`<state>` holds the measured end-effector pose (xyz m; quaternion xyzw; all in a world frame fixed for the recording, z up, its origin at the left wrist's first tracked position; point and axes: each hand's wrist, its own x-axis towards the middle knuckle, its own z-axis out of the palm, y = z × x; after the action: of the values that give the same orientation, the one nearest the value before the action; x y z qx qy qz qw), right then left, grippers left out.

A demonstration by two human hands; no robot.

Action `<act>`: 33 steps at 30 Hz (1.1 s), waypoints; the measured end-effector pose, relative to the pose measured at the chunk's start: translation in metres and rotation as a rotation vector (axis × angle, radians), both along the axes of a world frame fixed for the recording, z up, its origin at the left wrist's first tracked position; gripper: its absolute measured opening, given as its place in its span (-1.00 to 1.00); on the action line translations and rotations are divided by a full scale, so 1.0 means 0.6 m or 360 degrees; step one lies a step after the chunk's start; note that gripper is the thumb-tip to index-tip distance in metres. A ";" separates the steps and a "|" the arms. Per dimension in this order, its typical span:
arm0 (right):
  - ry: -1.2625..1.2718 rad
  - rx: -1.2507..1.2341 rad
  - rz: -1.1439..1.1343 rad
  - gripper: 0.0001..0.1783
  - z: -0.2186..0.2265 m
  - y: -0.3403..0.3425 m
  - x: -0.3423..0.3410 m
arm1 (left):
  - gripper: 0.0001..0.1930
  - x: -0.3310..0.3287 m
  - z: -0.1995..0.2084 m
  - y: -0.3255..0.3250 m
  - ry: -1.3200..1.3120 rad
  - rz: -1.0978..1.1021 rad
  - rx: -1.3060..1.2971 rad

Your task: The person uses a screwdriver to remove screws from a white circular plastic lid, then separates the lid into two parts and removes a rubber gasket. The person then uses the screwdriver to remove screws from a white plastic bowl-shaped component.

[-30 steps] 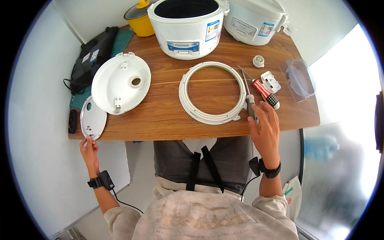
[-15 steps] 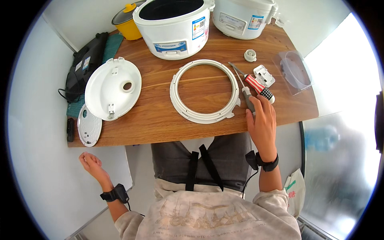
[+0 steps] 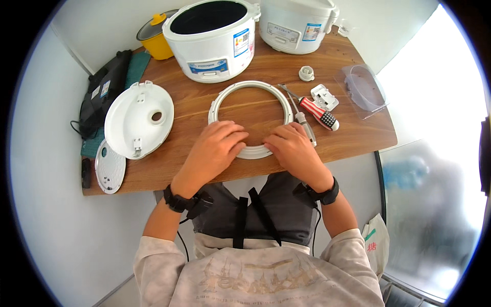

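A white plastic ring (image 3: 254, 152) lies on the wooden table in front of me. My left hand (image 3: 217, 148) is closed on its near left part, fingers bent over the rim. On the near right part, my right hand (image 3: 295, 149) grips the ring too; its fingertips reach the inner edge. Just right of the ring lies a grey-handled screwdriver (image 3: 305, 127), close to the right hand. Beside that is another screwdriver (image 3: 321, 115) with a red, white and black handle. The undersides of the ring and the thumbs are partly hidden.
Left are a white lid (image 3: 128, 120) with a round hole and a white oval plate (image 3: 110, 169). A lidless white rice cooker (image 3: 212, 51), another cooker (image 3: 291, 30) and a yellow pot (image 3: 159, 47) stand behind. A white bracket (image 3: 324, 97), round cap (image 3: 306, 73) and clear cover (image 3: 364, 89) lie right.
My right hand has let go of the grey screwdriver and moved left onto the ring. My left hand has come up from below the table edge onto the ring. The view has shifted slightly.
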<state>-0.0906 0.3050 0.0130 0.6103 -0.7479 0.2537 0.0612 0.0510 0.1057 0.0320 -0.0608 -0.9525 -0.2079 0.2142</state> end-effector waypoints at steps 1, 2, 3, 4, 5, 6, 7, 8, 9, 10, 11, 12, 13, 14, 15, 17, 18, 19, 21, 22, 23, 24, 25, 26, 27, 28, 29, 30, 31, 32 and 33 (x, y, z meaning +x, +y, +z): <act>-0.0065 -0.0016 -0.0012 -0.88 -0.002 0.001 -0.001 | -0.83 -0.013 -0.005 0.007 -0.0065 -0.0073 0.0042; -0.0129 -0.0033 -0.0025 -0.90 -0.003 -0.002 0.000 | -0.82 -0.023 -0.011 0.013 -0.0130 -0.0145 0.0082; -0.0193 -0.0050 -0.0036 -0.93 -0.004 -0.005 0.001 | -0.80 -0.027 -0.020 0.020 -0.0109 -0.0126 0.0151; -0.0264 -0.0073 -0.0048 -0.95 -0.007 -0.008 0.004 | -0.81 -0.027 -0.025 0.021 -0.0141 -0.0127 0.0182; -0.0284 -0.0048 -0.0070 -0.94 -0.012 -0.009 0.002 | -0.82 -0.025 -0.029 0.018 -0.0173 -0.0126 0.0213; -0.0305 -0.0051 -0.0099 -0.97 -0.011 -0.008 0.002 | -0.83 -0.027 -0.033 0.017 -0.0203 -0.0122 0.0243; -0.0332 -0.0058 -0.0105 -0.99 -0.006 -0.014 0.007 | -0.84 -0.024 -0.038 0.014 -0.0169 -0.0135 0.0254; -0.0358 -0.0064 -0.0107 -0.97 -0.002 -0.019 0.010 | -0.86 -0.022 -0.045 0.012 -0.0133 -0.0144 0.0264; -0.0361 -0.0042 -0.0136 -0.97 0.000 -0.019 0.008 | -0.87 -0.018 -0.048 0.010 -0.0096 -0.0150 0.0275; -0.0376 -0.0022 -0.0146 -0.97 0.000 -0.019 0.005 | -0.88 -0.014 -0.045 0.008 -0.0138 -0.0160 0.0306; -0.0387 -0.0002 -0.0148 -0.96 0.001 -0.021 0.002 | -0.89 -0.016 -0.039 0.009 -0.0174 -0.0162 0.0338; -0.0440 0.0080 -0.0166 -0.95 0.007 -0.024 0.002 | -0.89 -0.017 -0.035 0.009 -0.0210 -0.0162 0.0370; -0.0480 0.0169 -0.0194 -0.94 0.016 -0.024 0.000 | -0.90 -0.020 -0.042 0.011 -0.0162 -0.0154 0.0383; -0.0518 0.0258 -0.0224 -0.93 0.021 -0.027 0.000 | -0.90 -0.019 -0.044 0.012 -0.0174 -0.0128 0.0384; -0.0461 0.0182 -0.0245 -0.95 0.009 -0.032 0.004 | -0.90 -0.016 -0.045 0.011 -0.0187 -0.0102 0.0386; -0.0448 0.0067 -0.0331 -0.96 -0.003 -0.039 0.010 | -0.89 -0.019 -0.046 0.015 -0.0178 -0.0067 0.0419; -0.0443 0.0009 -0.0377 -0.95 -0.006 -0.043 0.013 | -0.89 -0.020 -0.046 0.017 -0.0163 -0.0036 0.0447; -0.0471 -0.0021 -0.0408 -0.95 -0.007 -0.047 0.013 | -0.88 -0.022 -0.046 0.018 -0.0150 -0.0014 0.0475; -0.0530 -0.0083 -0.0476 -0.93 -0.007 -0.053 0.009 | -0.82 -0.018 -0.039 0.016 -0.0275 0.0020 0.0553; -0.0660 -0.0099 -0.0484 -0.93 -0.004 -0.054 0.005 | -0.78 -0.018 -0.035 0.016 -0.0335 0.0034 0.0592; -0.0790 -0.0116 -0.0493 -0.93 -0.002 -0.054 0.001 | -0.78 -0.019 -0.030 0.018 -0.0353 0.0064 0.0655; -0.0919 -0.0134 -0.0501 -0.93 0.002 -0.052 -0.001 | -0.78 -0.020 -0.026 0.021 -0.0372 0.0093 0.0719; -0.0931 -0.0200 -0.0508 -0.93 0.007 -0.051 0.001 | -0.78 -0.019 -0.023 0.021 -0.0389 0.0132 0.0781; -0.0943 -0.0265 -0.0514 -0.93 0.016 -0.049 0.008 | -0.77 -0.019 -0.026 0.021 -0.0297 0.0135 0.0725; -0.0954 -0.0331 -0.0520 -0.92 0.023 -0.048 0.015 | -0.77 -0.019 -0.031 0.021 -0.0205 0.0138 0.0669; -0.0873 -0.0426 -0.0449 -0.93 0.028 -0.047 0.021 | -0.76 -0.020 -0.036 0.020 -0.0112 0.0136 0.0613; -0.0791 -0.0520 -0.0376 -0.93 0.033 -0.046 0.027 | -0.75 -0.021 -0.040 0.015 -0.0067 0.0146 0.0520; -0.0709 -0.0612 -0.0302 -0.93 0.038 -0.045 0.032 | -0.74 -0.020 -0.044 0.007 -0.0022 0.0156 0.0426; -0.0744 -0.0625 -0.0271 -0.94 0.046 -0.044 0.038 | -0.73 -0.018 -0.049 0.001 0.0018 0.0165 0.0335; -0.0756 -0.0665 -0.0234 -0.93 0.050 -0.043 0.036 | -0.70 -0.017 -0.052 -0.006 0.0046 0.0226 0.0287; -0.0767 -0.0705 -0.0197 -0.91 0.054 -0.043 0.032 | -0.66 -0.016 -0.055 -0.012 0.0074 0.0286 0.0239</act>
<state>-0.0712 0.2795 0.0452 0.4582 -0.7031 0.5430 0.0291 0.0413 0.0986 -0.0009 0.0363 -0.9306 -0.2570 0.2580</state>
